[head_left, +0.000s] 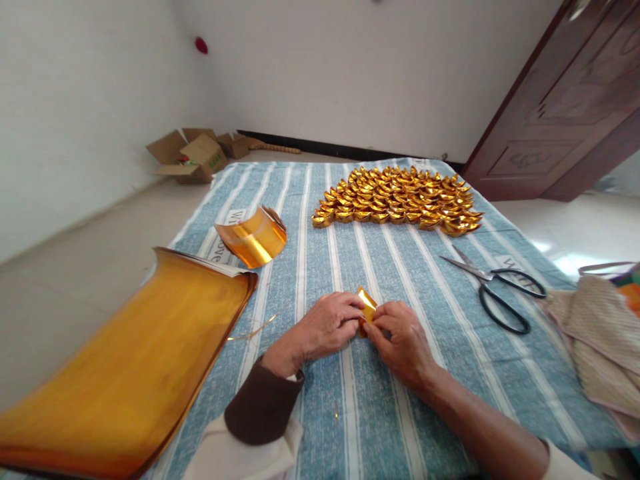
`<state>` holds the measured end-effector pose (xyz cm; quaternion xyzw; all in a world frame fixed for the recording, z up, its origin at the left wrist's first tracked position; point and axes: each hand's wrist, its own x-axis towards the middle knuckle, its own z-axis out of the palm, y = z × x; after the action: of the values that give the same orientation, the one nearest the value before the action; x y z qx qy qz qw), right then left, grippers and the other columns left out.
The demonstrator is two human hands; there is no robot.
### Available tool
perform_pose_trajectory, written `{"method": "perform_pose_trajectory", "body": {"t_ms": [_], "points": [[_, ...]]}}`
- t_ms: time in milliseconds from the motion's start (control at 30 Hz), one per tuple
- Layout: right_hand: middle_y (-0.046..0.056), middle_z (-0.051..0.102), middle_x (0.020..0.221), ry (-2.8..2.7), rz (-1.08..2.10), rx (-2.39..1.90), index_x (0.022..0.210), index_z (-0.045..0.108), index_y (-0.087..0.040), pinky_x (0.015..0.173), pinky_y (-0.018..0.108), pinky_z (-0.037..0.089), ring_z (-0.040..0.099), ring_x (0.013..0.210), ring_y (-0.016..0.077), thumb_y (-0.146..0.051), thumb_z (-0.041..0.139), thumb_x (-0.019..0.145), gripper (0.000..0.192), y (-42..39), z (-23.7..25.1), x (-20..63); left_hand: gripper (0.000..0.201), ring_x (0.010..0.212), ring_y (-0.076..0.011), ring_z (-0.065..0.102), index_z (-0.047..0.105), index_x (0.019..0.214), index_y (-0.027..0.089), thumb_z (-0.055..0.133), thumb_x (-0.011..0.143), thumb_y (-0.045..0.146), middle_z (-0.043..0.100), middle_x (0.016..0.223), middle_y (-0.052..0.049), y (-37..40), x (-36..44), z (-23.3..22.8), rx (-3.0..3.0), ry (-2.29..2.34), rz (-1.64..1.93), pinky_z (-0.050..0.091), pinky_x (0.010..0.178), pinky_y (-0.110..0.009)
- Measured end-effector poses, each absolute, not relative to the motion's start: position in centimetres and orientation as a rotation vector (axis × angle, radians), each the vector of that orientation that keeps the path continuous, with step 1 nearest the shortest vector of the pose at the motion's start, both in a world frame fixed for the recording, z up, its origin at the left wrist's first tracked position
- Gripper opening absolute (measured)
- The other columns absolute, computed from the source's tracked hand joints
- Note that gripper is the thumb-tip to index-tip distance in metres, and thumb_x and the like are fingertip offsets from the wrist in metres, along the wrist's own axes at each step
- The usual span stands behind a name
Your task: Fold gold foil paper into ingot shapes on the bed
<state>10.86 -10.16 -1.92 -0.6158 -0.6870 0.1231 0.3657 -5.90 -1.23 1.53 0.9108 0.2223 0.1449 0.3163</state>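
My left grip [333,323] and right grip [406,340] were both clamped on a small foil [369,303], pinched between them over the near middle of the striped surface [313,260]. Ahead and to the right, gold ingots [400,198] crowded the far side. A curled roll [257,241] and big sheets [120,353] took up the left, with thin scraps [261,327] near my left grip. Scissors [486,274] lay, blades apart, to my right, near a cloth [605,333]

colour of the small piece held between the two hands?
Shiny gold. The small piece shows best in the head view, though partly hidden.
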Motion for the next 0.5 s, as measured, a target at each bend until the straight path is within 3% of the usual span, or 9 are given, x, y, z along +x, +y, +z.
{"method": "perform_pose_trajectory", "body": {"t_ms": [233,500], "points": [[0.003,0.064,0.074,-1.783,0.284,-1.603,0.069,0.069,-0.023,0.076,0.036,0.042,0.055,0.077,0.0184,-0.027,0.061,0.09,0.022,-10.1,-1.9,10.8,0.03,0.1,-0.0186,0.062,0.07,0.077,0.019,0.045,0.093,0.018,0.07,0.104,-0.003,-1.2,-5.5,1.8,2.399,0.617,0.379,0.043,0.094,-0.035],[0.003,0.064,0.075,-1.77,0.254,-1.598,0.066,0.067,-0.021,0.076,0.036,0.042,0.054,0.078,0.0185,-0.024,0.065,0.087,0.021,-10.0,-2.2,10.9,0.021,0.094,-0.0183,0.063,0.068,0.074,0.018,0.053,0.087,0.013,0.071,0.099,-0.003,-1.3,-4.9,0.9,2.392,0.689,0.459,0.045,0.091,-0.035]]}}
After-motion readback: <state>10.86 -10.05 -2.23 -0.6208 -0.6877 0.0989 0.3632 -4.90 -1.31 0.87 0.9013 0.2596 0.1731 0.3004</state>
